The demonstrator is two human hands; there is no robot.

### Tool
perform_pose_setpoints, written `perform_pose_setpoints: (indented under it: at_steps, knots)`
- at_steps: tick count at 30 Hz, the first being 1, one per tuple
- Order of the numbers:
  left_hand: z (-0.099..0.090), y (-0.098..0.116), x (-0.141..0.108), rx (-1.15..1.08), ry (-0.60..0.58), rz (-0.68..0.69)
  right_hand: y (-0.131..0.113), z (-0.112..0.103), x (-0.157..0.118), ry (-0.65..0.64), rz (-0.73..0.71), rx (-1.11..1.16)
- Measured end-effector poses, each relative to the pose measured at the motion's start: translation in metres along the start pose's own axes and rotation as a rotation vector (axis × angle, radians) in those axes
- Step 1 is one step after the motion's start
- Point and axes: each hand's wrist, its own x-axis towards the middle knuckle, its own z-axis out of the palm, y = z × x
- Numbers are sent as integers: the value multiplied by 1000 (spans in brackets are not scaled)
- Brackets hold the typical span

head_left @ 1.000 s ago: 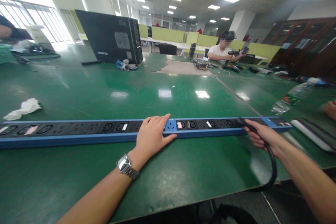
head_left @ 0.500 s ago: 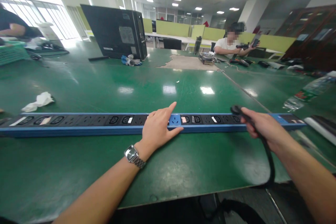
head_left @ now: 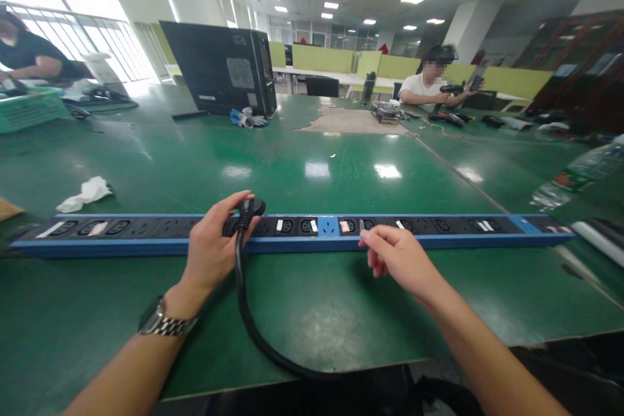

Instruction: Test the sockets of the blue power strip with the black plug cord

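Observation:
A long blue-and-black power strip [head_left: 292, 244] lies across the green table, its row of sockets facing up, several with small white or pinkish labels. My left hand [head_left: 212, 240], with a metal watch on the wrist, is closed around a black power plug [head_left: 253, 208] over the left-middle part of the strip. From the plug a thick black cable [head_left: 248, 322] curves down and past the table's front edge. My right hand [head_left: 394, 253] is at the strip's front edge, right of the blue socket [head_left: 328, 227]; its fingers are curled together, with nothing visible in them.
Behind the strip lie a crumpled tissue [head_left: 88, 194] and, at right, a plastic bottle [head_left: 578, 172]. A black computer case [head_left: 224, 71] stands farther back beside gloves [head_left: 248, 118]. A green basket [head_left: 32, 109] is at left. Two people sit at the far sides.
The plug has passed from my right hand to my left. My left hand has moved left along the strip, and my right hand has come left toward the middle with its fingers curled.

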Motion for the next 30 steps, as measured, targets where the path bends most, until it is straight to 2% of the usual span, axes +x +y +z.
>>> perform_pose_setpoints:
  at_steps: [2,5,8,11,13,16,18,23,26,30]
  knots:
    - [-4,-11,-5,-21,-83,-40,31,-5,-1,57,75,2]
    - [-5,-17,-9,-54,-217,-7,60,-6,-6,130,61,36]
    - [-3,-17,-8,-54,-265,45,66,-5,-12,148,-11,2]
    - [-3,-16,-6,-56,-291,58,66,-1,-15,150,-70,-131]
    - [-5,-13,-5,-82,-278,12,67,0,-15,157,-101,-189]
    - [-3,1,-4,-164,-105,-149,70,1,-13,168,-121,-208]
    - [4,17,-1,-200,-24,-188,71,1,-12,177,-134,-212]
    - [43,56,9,-232,-201,14,70,1,-12,197,-141,-247]
    - [64,65,12,-225,-257,40,68,1,-12,192,-151,-269]
    - [73,64,13,-149,-282,70,66,2,-13,192,-165,-271]
